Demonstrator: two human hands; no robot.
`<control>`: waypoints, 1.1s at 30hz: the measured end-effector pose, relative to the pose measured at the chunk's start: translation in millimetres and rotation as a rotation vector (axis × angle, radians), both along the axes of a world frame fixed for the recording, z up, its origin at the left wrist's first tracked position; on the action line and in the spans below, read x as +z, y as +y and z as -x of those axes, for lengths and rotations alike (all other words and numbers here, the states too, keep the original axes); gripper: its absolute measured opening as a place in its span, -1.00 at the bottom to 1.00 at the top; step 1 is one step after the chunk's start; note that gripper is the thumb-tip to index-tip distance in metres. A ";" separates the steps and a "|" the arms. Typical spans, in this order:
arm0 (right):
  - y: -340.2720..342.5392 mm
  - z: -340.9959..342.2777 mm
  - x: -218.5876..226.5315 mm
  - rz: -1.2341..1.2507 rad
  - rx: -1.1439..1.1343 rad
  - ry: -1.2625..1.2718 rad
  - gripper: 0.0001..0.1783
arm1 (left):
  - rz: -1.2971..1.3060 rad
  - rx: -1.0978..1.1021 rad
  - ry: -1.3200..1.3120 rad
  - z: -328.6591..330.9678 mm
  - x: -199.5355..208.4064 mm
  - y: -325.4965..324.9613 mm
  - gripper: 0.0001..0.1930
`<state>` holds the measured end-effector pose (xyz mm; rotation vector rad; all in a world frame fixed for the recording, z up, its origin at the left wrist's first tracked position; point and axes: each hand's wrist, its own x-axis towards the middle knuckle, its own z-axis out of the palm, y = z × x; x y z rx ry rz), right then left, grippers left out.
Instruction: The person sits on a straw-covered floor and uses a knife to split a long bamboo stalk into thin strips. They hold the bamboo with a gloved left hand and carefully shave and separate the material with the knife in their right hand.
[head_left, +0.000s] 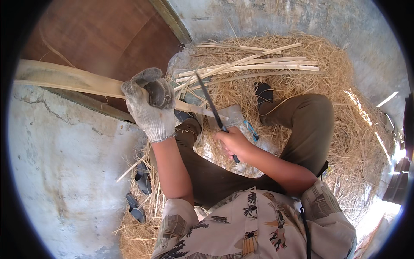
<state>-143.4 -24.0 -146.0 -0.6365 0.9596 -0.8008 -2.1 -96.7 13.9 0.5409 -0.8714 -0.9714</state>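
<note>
Left hand [150,103]: in a soiled white knit glove, fingers closed around the long strip [79,81]. The stretch inside the grip is hidden; a dark round patch at the palm is hard to make out.

Right hand [237,144]: bare, fingers wrapped around the handle of a knife [211,101], some out of sight underneath. Blade dark, slim, crossing the long strip near its narrow right end; whether the two touch cannot be told.

Long strip: pale, broad at left, where the far end fades into the dark rim.

Cut strips [263,64]: loose pile, beyond the long strip's right end, on straw [319,82].

Blue item [251,131]: right of the long strip's narrow end, kind unclear.

Shoe [264,93]: dark, right of the long strip, partly covered by a trouser leg [302,125].

Sandals [136,209]: dark pair, nearer the body than the long strip, among straw.

Board [103,39]: brown, beyond the long strip, cut off by the rim.
</note>
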 end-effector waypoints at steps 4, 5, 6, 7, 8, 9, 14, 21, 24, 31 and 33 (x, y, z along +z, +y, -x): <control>2.3 -4.9 16.2 0.317 -0.266 0.053 -0.71 | 0.000 0.015 0.048 -5.5 -4.4 -3.8 -0.45; 3.5 -6.2 10.6 0.403 -0.342 0.061 -0.71 | -0.006 0.013 0.070 -3.6 -6.1 -4.8 -0.46; 5.0 -6.2 1.9 0.277 -0.242 0.052 -0.70 | -0.024 0.011 0.113 0.5 -7.0 -4.8 -0.46; 6.4 -6.7 -5.1 0.154 -0.142 0.038 -0.69 | -0.048 0.005 0.129 0.3 -8.2 -3.4 -0.51; 8.4 -7.0 -10.9 0.032 -0.044 0.024 -0.69 | -0.075 -0.001 0.146 0.0 -9.8 -2.0 -0.56; 10.9 -7.6 -15.5 -0.089 -0.016 -0.014 -0.67 | -0.111 -0.014 0.139 -6.1 -15.4 1.7 -0.65; 5.7 -5.0 3.2 -0.124 -0.015 -0.125 -0.61 | 0.030 -0.250 0.035 -14.1 -16.7 5.4 -0.63; 7.9 0.1 6.3 -0.217 0.041 -0.276 -0.63 | 0.306 -0.727 -0.282 -13.1 1.5 -5.1 -0.43; 6.8 -0.1 6.2 -0.291 0.138 -0.193 -0.63 | 0.332 -0.743 -0.217 -26.7 -9.8 -10.1 -0.40; 14.1 -5.2 22.7 0.197 -0.200 -0.082 -0.66 | 0.311 -0.703 -0.198 -34.7 -6.5 -10.4 -0.39; 15.1 -9.5 8.3 0.173 -0.246 -0.128 -0.65 | 0.315 -0.727 -0.167 -32.0 -7.9 -11.5 -0.37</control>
